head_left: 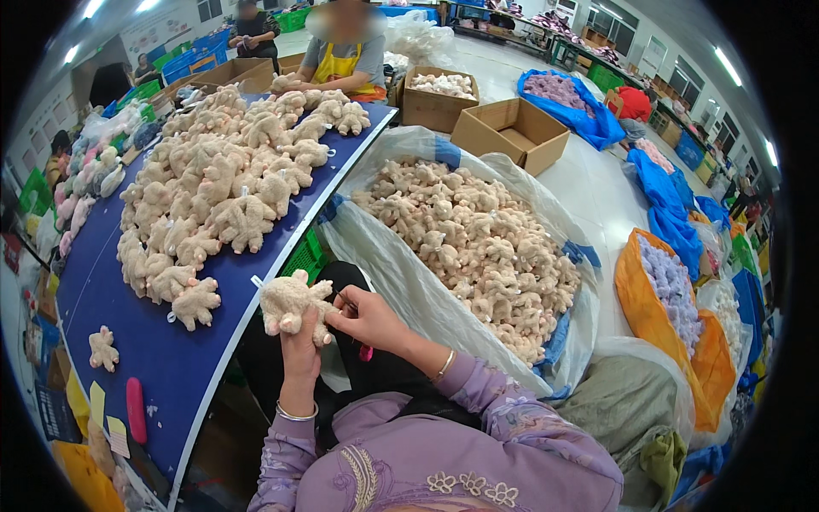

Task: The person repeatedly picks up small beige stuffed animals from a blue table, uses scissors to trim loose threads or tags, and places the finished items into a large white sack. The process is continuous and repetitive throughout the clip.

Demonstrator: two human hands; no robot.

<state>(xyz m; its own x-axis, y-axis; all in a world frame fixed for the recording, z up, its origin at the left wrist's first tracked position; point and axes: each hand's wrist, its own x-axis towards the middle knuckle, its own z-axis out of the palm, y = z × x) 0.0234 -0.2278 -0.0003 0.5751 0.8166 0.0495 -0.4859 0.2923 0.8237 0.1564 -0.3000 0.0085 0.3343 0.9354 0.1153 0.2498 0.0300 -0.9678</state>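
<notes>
Hold the beige plush point(290, 299) steady beside the blue counter point(171, 363), grip of L hand point(300, 354) round its underside, & work gently at its edge w/ R hand point(373, 321), grip pinching prob. a thin dark tool point(345, 300).

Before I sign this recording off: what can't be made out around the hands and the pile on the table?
All in the head view:
- Dark tool: mostly covered by the right hand; its kind is unclear.
- Left hand: fingertips partly hidden by the held plush toy.
- White tag: too small to read.
- Plush pile: upper toys hide the lower ones.
- Purple top: cut off by the lower edge.
</notes>
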